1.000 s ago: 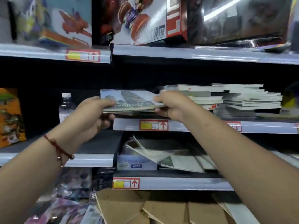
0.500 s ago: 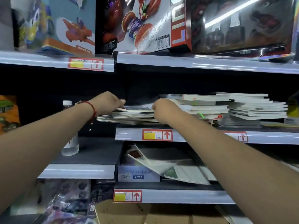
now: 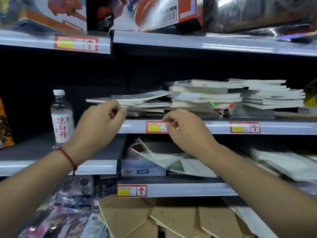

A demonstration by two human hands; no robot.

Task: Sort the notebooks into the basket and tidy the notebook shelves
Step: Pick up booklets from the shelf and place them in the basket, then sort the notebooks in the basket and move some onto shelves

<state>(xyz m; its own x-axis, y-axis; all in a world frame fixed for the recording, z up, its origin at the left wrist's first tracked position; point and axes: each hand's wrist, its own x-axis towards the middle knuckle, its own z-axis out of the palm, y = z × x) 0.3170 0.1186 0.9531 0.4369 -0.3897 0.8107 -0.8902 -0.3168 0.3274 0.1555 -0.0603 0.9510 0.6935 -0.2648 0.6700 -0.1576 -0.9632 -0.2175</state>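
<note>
A low, uneven pile of thin notebooks (image 3: 137,100) lies at the left end of the middle shelf (image 3: 214,127). Beside it stand a taller stack (image 3: 205,95) and a third stack (image 3: 271,97) further right. My left hand (image 3: 101,122) hovers just in front of the low pile with loosely curled fingers, holding nothing. My right hand (image 3: 185,127) hangs in front of the shelf's price rail, fingers also loosely curled and empty. More notebooks (image 3: 171,160) lie askew on the shelf below. No basket is in view.
A water bottle (image 3: 61,117) stands on the lower left shelf, close to my left hand. A pale box marked A7PP (image 3: 142,169) sits under the slanted notebooks. Brown-covered notebooks (image 3: 137,217) fill the bottom level. Toy boxes (image 3: 145,12) line the top shelf.
Both hands set the picture-covered notebook on the low pile, let go and drew back toward me. The notebook now lies on the pile.
</note>
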